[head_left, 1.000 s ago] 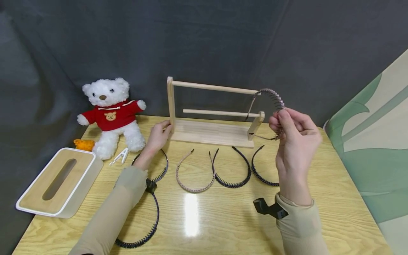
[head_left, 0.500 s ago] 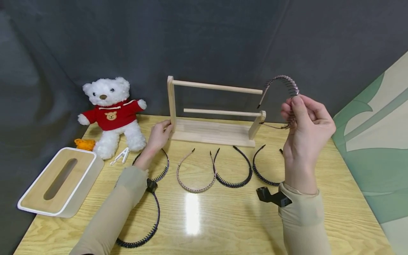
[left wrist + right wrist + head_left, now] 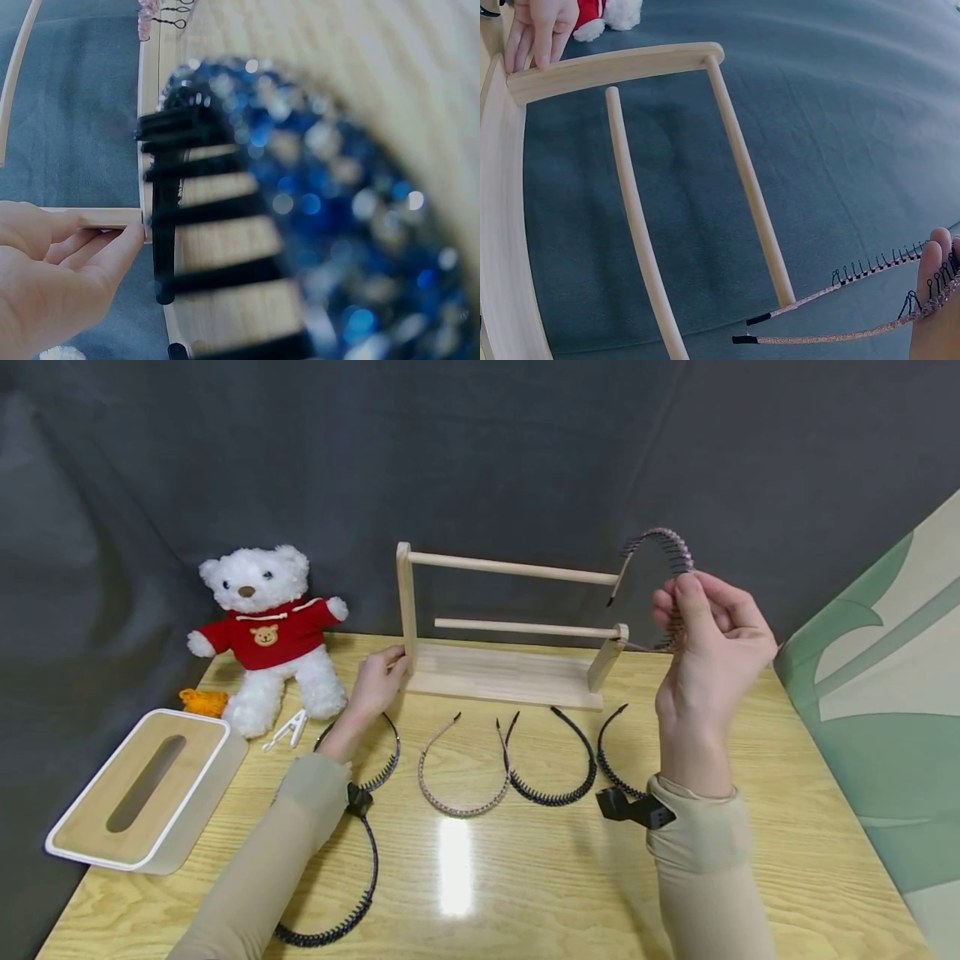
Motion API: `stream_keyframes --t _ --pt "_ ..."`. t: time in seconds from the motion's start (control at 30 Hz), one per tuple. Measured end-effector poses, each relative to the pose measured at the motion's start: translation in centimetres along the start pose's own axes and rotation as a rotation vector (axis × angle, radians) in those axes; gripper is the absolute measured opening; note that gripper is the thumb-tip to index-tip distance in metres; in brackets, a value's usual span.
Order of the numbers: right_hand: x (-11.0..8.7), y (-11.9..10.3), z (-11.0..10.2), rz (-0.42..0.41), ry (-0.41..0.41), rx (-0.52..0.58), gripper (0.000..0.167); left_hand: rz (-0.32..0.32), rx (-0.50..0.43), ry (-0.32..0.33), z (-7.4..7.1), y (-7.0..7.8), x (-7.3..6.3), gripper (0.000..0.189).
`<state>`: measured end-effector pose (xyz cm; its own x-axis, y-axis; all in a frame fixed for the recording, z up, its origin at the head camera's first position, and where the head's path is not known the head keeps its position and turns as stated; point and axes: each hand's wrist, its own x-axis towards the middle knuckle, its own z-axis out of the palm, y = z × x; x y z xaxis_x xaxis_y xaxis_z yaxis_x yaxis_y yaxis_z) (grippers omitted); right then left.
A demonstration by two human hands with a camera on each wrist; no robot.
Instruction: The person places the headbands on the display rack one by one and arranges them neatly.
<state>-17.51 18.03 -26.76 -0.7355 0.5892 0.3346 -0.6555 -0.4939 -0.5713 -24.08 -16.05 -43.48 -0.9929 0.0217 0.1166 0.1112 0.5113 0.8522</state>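
My left hand grips the left upright of a pale wooden rack, low down, with thumb and fingers on either side of it. My right hand pinches a pinkish toothed headband between thumb and fingers, raised at the rack's right side. Its two tips point left. In the right wrist view, one arm of the headband and the other cross close to the free end of the upper rod; whether they touch cannot be told. The lower rod runs from the short right upright.
Several headbands lie on the table: a blue-jewelled one under my left wrist, a pink one, and dark ones at the right and near left. A white bear, a white clip and a tissue box stand left.
My right hand has raised the pinkish headband, moving it up and right, off the upper rod's end, then slightly back left. My left hand stays on the rack.
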Motion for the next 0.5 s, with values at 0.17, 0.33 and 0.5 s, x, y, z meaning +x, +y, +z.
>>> stream_keyframes --t 0.17,0.33,0.5 --pt "0.26 0.21 0.04 -0.011 0.016 -0.012 0.03 0.0 -0.005 -0.004 0.12 0.07 -0.03 0.034" --pt "0.52 0.05 0.09 -0.013 0.052 -0.022 0.036 0.0 -0.004 0.005 0.09 0.09 -0.03 0.034" --pt "0.69 0.31 -0.08 -0.004 0.056 -0.013 0.037 0.004 0.009 0.007 -0.02 0.14 -0.06 0.034"
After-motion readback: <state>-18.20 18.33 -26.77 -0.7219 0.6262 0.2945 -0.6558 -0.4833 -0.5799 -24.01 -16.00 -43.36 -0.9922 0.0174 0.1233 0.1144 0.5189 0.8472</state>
